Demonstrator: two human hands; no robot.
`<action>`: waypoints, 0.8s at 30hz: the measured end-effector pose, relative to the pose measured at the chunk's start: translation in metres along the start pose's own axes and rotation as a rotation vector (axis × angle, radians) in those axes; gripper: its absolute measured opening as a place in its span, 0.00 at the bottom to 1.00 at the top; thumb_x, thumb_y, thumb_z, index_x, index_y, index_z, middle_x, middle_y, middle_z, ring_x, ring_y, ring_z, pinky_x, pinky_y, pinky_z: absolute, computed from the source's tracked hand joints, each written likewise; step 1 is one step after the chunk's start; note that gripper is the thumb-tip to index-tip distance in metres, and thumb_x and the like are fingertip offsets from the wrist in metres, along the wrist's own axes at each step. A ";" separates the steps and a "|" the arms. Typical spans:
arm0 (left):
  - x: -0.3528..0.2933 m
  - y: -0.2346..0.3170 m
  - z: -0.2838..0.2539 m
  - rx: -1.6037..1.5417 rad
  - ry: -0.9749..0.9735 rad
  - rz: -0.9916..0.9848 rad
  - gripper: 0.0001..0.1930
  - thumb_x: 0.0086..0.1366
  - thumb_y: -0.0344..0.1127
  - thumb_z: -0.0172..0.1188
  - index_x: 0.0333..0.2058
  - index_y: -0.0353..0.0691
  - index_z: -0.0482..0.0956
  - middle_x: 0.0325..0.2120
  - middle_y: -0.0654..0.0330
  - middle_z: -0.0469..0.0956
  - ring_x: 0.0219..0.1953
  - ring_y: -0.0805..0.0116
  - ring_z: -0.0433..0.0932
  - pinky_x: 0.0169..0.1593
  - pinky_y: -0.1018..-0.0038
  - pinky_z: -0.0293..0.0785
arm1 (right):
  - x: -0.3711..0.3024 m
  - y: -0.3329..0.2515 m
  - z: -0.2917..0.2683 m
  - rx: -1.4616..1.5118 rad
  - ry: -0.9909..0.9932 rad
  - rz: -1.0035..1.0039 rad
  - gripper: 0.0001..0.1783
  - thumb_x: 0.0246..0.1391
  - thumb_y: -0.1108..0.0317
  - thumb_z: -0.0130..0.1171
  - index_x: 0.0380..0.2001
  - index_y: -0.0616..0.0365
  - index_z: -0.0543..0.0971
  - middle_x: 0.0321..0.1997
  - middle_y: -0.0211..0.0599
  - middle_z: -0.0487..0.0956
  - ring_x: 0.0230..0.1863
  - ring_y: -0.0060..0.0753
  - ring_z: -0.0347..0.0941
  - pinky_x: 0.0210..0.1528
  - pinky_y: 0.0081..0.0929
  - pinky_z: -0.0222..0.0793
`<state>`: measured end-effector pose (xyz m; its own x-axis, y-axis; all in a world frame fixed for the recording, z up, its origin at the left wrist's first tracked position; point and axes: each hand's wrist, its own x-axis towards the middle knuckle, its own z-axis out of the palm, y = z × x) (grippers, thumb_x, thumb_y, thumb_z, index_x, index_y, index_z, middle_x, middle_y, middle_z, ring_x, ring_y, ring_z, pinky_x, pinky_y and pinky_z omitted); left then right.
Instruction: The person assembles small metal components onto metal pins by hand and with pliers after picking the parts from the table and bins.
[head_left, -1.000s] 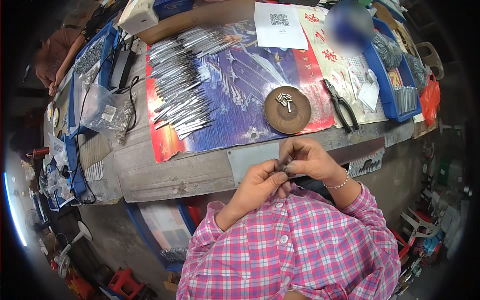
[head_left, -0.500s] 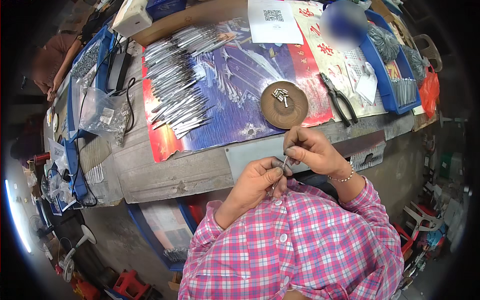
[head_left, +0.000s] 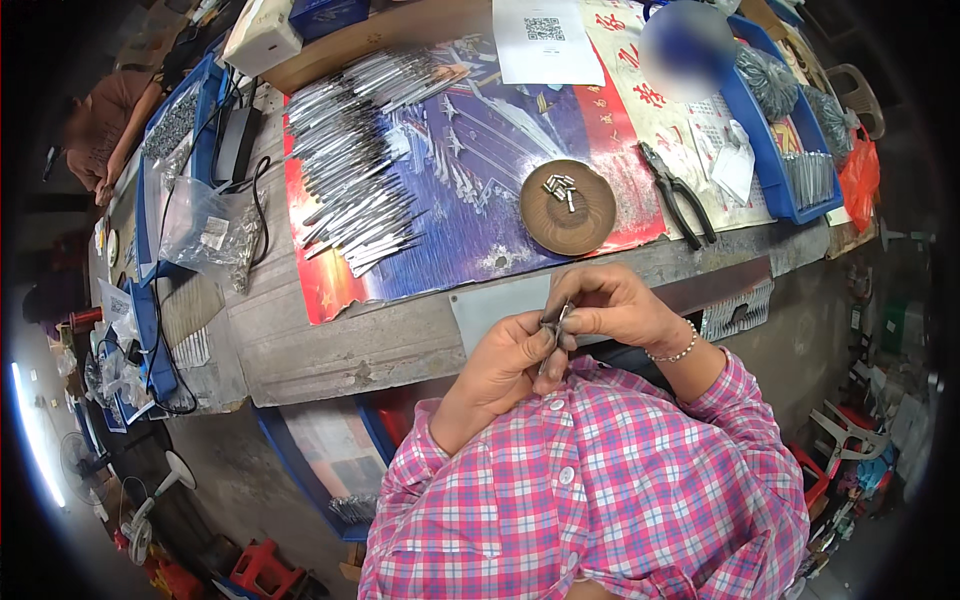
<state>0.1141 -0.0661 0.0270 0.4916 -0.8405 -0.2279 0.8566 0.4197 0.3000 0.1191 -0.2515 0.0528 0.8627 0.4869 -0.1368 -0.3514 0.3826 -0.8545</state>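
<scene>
Close to my chest, just off the table's front edge, my two hands meet. My left hand [head_left: 512, 360] is closed around a thin metal rod [head_left: 547, 362], which mostly hides between the fingers. Above it, my right hand [head_left: 612, 308] pinches the upper end of a small shiny metal piece [head_left: 565, 310]; its exact kind is hard to make out. Beyond my hands stands a round brown dish [head_left: 568, 235] holding several short silver metal sleeves [head_left: 562, 187]. A big pile of slim metal rods [head_left: 350, 160] lies on the poster to the left.
Black-handled pliers [head_left: 677, 197] lie right of the dish. A blue bin [head_left: 775, 180] with bagged parts and rods stands at the far right. On the left are a clear plastic bag [head_left: 205, 230], a black cable [head_left: 262, 205] and another blue bin [head_left: 150, 220]. Another person [head_left: 115, 125] sits at far left.
My right hand has come down and left, closer against my left hand. Its fingers now touch the piece at the left fingertips. The dish and the rod pile have stayed put.
</scene>
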 end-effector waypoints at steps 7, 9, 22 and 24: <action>0.001 -0.003 0.001 0.121 0.086 0.044 0.13 0.62 0.39 0.55 0.35 0.33 0.73 0.20 0.61 0.74 0.19 0.76 0.70 0.22 0.83 0.65 | 0.001 0.011 -0.002 0.034 0.061 -0.001 0.07 0.49 0.72 0.60 0.28 0.63 0.73 0.27 0.31 0.70 0.27 0.20 0.69 0.29 0.16 0.66; 0.001 -0.002 0.003 0.179 0.153 0.074 0.11 0.62 0.38 0.54 0.34 0.33 0.72 0.20 0.61 0.74 0.19 0.76 0.70 0.23 0.83 0.67 | 0.002 0.007 0.003 0.101 0.112 0.052 0.06 0.49 0.72 0.60 0.27 0.62 0.73 0.26 0.30 0.69 0.26 0.18 0.68 0.28 0.15 0.66; 0.003 -0.001 0.000 0.283 0.185 0.142 0.10 0.64 0.35 0.52 0.35 0.33 0.71 0.20 0.60 0.74 0.20 0.75 0.72 0.25 0.83 0.69 | 0.002 0.009 0.000 0.141 0.070 0.033 0.09 0.51 0.69 0.59 0.26 0.60 0.70 0.25 0.26 0.69 0.25 0.15 0.64 0.27 0.15 0.61; 0.005 0.001 0.001 0.145 0.084 0.057 0.08 0.64 0.34 0.51 0.34 0.33 0.72 0.20 0.60 0.74 0.20 0.75 0.73 0.25 0.83 0.70 | 0.003 0.007 -0.002 0.090 0.070 0.011 0.08 0.52 0.70 0.58 0.26 0.60 0.70 0.25 0.27 0.69 0.25 0.15 0.64 0.27 0.16 0.61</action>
<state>0.1175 -0.0695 0.0269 0.5557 -0.7822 -0.2817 0.7982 0.4074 0.4437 0.1200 -0.2491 0.0452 0.8806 0.4369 -0.1832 -0.3897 0.4481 -0.8046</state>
